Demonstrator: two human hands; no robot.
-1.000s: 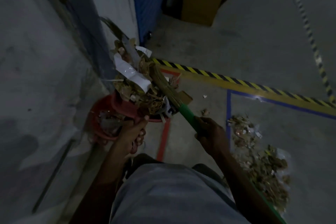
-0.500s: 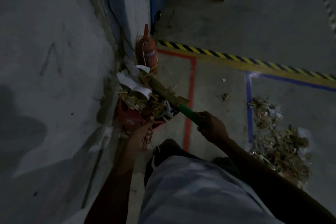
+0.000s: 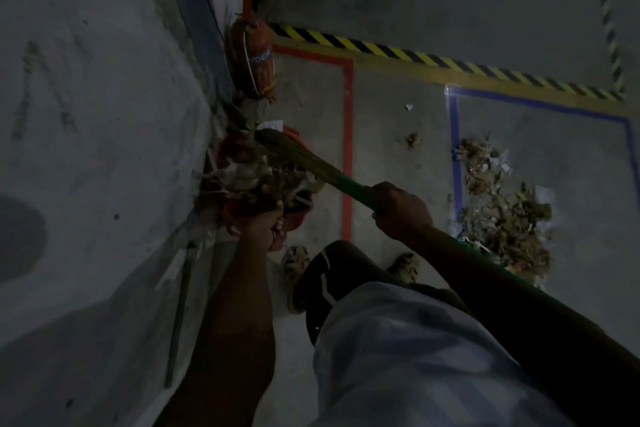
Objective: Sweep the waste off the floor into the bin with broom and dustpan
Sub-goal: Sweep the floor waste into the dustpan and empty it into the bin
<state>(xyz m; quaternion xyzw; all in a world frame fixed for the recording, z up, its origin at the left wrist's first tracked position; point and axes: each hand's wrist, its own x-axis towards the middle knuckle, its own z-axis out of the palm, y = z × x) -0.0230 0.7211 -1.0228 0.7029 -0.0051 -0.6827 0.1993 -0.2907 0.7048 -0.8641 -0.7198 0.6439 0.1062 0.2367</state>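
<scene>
Dim concrete floor (image 3: 398, 149) with red, blue and yellow-black tape lines, grey wall at the left, red fire extinguisher (image 3: 254, 59) standing in the corner. Close to the wall, just below the extinguisher, a red dustpan (image 3: 298, 215) heaped with dry leaves and paper scraps (image 3: 256, 180), held up by the left hand (image 3: 266, 222), fingers curled round its handle from below. Right hand (image 3: 401, 208) closed around the green handle of the broom (image 3: 294, 156), near the place where the bristles begin. Long axis of the broom running from lower right to upper left, bristle head pressing on top of the load, so the load pinned between broom and pan. Something red and round under the far edge of the pan, probably the bin, but too dark and too covered to say for sure. Left hand nearer to the load, directly under it; right hand to the right of it and a little apart. Well apart on the right, inside the blue tape, a second pile of waste (image 3: 502, 215) on the floor, not yet collected. Likely next: tipping the pan away, toward the wall, with the broom pushing the load off along its own axis.
</scene>
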